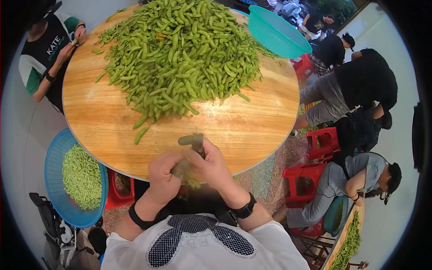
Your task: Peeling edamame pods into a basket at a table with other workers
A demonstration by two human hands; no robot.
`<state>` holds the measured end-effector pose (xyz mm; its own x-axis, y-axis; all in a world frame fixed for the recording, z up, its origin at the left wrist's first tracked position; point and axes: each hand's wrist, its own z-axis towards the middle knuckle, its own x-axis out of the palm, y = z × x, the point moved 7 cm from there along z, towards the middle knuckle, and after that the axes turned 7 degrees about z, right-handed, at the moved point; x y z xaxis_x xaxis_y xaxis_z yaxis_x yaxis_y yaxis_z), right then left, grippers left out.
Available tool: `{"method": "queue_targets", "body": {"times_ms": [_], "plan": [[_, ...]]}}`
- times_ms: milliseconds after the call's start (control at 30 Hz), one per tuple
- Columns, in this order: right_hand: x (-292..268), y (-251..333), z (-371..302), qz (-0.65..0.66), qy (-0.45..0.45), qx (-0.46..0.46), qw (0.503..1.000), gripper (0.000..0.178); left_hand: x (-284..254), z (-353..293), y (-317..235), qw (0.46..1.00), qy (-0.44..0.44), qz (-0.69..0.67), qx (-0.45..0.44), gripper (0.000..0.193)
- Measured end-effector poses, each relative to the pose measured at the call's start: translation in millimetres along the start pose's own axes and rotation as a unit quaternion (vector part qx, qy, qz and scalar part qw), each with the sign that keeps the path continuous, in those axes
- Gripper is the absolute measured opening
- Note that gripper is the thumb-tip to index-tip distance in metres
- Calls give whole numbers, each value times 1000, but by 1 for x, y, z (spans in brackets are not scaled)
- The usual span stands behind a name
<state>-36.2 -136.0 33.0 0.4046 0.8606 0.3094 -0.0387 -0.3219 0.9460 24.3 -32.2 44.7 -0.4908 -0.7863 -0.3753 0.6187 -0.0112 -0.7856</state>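
Observation:
A big heap of green edamame pods (180, 58) covers the far part of the round wooden table (252, 139). At the table's near edge my left hand (164, 176) is closed, its fingers curled in and its thumb toward the other hand. Close beside it, my right hand (210, 165) is closed too. A dark, blurred, pod-like piece (192, 141) sticks up by the right fingers; its kind cannot be made out. Between the two hands is a greyish-green smear, also too blurred to name. One loose edamame pod (141, 135) lies ahead of my hands.
Low on the left, a blue basket (50, 173) holds shelled green beans (82, 177) by a red stool (120, 198). A teal basket (276, 33) sits tilted at the far right edge. Another person (47, 54) stands at left; several people and red stools (306, 180) are at right.

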Motion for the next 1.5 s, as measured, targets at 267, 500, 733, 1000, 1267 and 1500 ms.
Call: {"method": "queue_targets", "body": {"times_ms": [267, 500, 733, 1000, 1267, 1500], "plan": [[3, -17, 0, 145, -17, 4, 989, 24, 19, -9, 38, 935, -4, -290, -205, 20], [5, -22, 2, 172, 5, -24, 985, 26, 19, -10, 38, 901, -8, -371, -222, 12], [-2, -19, 4, 67, -58, -64, 994, 21, 18, -7, 46, 916, 26, -323, -236, 24], [-3, -7, 8, -40, -87, -97, 991, 18, 28, -16, 55, 805, 29, -513, -296, 27], [3, -11, 6, -99, -45, -101, 989, 24, 27, -18, 50, 778, 37, -527, -339, 18], [4, -15, 1, -17, -69, -77, 994, 17, 34, -29, 55, 759, 55, -552, -340, 18]]}}
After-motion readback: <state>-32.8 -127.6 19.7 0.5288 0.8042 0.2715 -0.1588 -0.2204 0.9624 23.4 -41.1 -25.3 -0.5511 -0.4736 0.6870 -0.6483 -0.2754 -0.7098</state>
